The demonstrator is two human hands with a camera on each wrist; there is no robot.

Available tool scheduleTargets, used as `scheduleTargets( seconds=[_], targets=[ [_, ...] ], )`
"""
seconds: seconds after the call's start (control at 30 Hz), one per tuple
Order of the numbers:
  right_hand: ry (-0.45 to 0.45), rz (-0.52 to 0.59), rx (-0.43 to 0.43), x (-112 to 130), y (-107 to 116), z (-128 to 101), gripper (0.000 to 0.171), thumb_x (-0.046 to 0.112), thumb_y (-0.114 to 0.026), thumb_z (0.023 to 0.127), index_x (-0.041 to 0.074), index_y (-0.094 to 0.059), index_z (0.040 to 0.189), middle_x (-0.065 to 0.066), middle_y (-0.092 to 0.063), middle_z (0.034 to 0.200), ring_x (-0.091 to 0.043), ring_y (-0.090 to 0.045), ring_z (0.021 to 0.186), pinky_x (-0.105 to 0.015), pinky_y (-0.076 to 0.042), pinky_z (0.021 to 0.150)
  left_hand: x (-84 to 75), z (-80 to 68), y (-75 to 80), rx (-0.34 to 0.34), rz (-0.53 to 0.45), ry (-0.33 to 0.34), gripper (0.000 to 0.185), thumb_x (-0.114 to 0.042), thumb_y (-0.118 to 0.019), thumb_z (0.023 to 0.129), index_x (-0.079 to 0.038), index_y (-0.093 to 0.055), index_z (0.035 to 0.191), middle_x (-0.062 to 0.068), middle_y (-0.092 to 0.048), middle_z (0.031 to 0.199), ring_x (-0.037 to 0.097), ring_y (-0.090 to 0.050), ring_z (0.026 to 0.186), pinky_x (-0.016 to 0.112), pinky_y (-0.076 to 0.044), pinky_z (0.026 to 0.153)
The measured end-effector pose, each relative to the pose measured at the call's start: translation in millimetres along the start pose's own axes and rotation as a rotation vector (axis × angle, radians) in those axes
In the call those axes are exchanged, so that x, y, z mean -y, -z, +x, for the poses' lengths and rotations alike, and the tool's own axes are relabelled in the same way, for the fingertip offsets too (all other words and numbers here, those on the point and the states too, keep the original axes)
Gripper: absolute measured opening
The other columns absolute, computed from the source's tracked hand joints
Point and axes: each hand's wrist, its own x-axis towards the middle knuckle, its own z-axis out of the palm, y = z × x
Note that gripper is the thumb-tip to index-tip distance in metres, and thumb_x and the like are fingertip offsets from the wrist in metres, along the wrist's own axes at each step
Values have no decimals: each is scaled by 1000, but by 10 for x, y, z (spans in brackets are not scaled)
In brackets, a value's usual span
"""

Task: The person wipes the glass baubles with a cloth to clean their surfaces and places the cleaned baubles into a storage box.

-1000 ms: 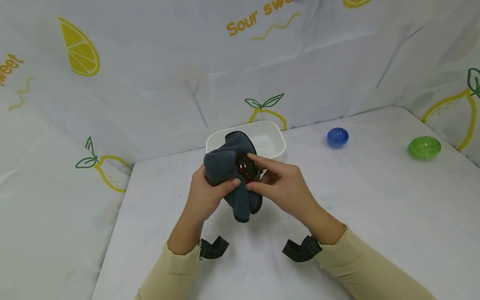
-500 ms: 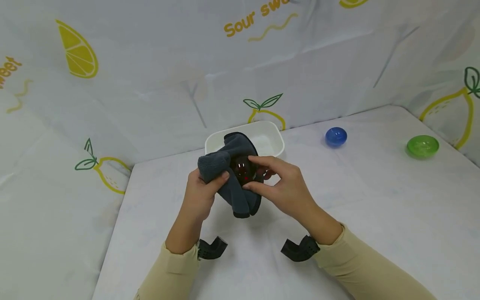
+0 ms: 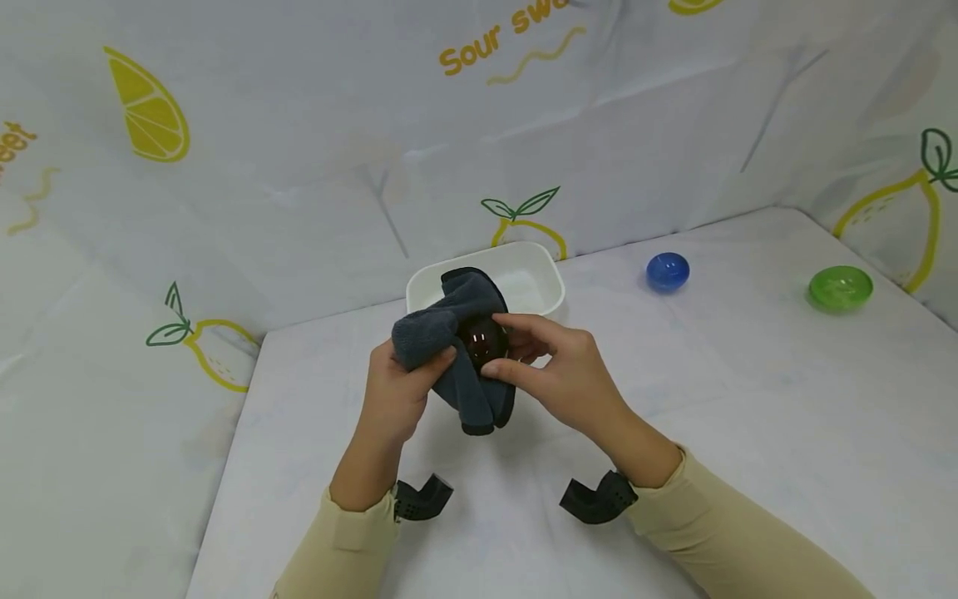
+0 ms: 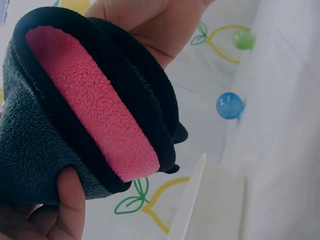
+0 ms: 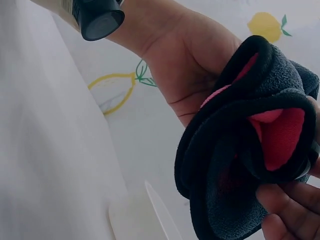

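- Two hands hold one bundle above the white table (image 3: 748, 433): a dark grey cloth (image 3: 456, 349) with a pink fleece inner face (the pink shows only in the wrist views) wrapped partly round a small dark, glossy ball (image 3: 485, 341).
- Left hand (image 3: 397, 391) grips a bunched fold of the cloth, its thumb pressed over the top of the fold; the left wrist view shows a thumb (image 4: 70, 200) against the grey outer face and the pink layer (image 4: 95, 110) edged in black.
- Right hand (image 3: 557, 374) pinches the ball between forefinger and thumb, the cloth draped just behind and below it; in the right wrist view its fingers (image 5: 285, 205) curl under the cloth (image 5: 250, 145).
- Bundle is held in the air over the table, in front of a white tub (image 3: 524, 279) that stands at the back by the printed wall.
- Beyond, well apart to the right, a blue ball (image 3: 668, 271) and a green ball (image 3: 840, 288) lie on the table; both also appear, small, in the left wrist view.
- Beige sleeves (image 3: 718, 532) cover both forearms, each with a black camera mount (image 3: 599, 499) at the wrist.
- Backdrop is a white sheet (image 3: 299, 125) printed with lemons and yellow lettering.
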Motion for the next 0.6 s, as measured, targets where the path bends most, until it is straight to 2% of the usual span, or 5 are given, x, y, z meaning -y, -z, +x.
scheduleTargets(
  seconds=[0.13, 0.37, 0.5, 0.6],
  targets=[
    [-132, 39, 29, 2, 24, 6, 44, 24, -80, 83, 13, -67, 123, 1, -72, 88, -11, -64, 75, -28, -54, 65, -9, -11, -16, 15, 22, -8, 38, 4, -68, 86, 8, -61, 123, 8, -66, 112, 19, -63, 105, 31, -56, 87],
    [-346, 223, 133, 3, 49, 67, 34, 31, -67, 95, 7, -65, 118, -9, -75, 88, -18, -67, 75, -31, -58, 72, 2, -20, -28, 13, 59, 14, 41, 4, -71, 84, 5, -61, 123, 11, -66, 115, 20, -63, 106, 31, -55, 89],
    [-379, 256, 164, 10, 58, 73, 35, 32, -66, 95, 6, -65, 118, -11, -75, 91, -20, -68, 74, -32, -59, 72, 10, -22, -37, -3, 48, 10, 42, 6, -72, 82, 5, -61, 122, 8, -66, 114, 20, -63, 106, 31, -56, 88],
    [-361, 222, 154, 18, 76, 55, 38, 33, -70, 91, 9, -65, 120, -7, -75, 91, -18, -68, 79, -33, -58, 72, 13, -18, -55, -16, -3, 14, 45, 8, -72, 80, 6, -60, 123, 3, -66, 112, 21, -62, 106, 32, -56, 89]
  ],
)
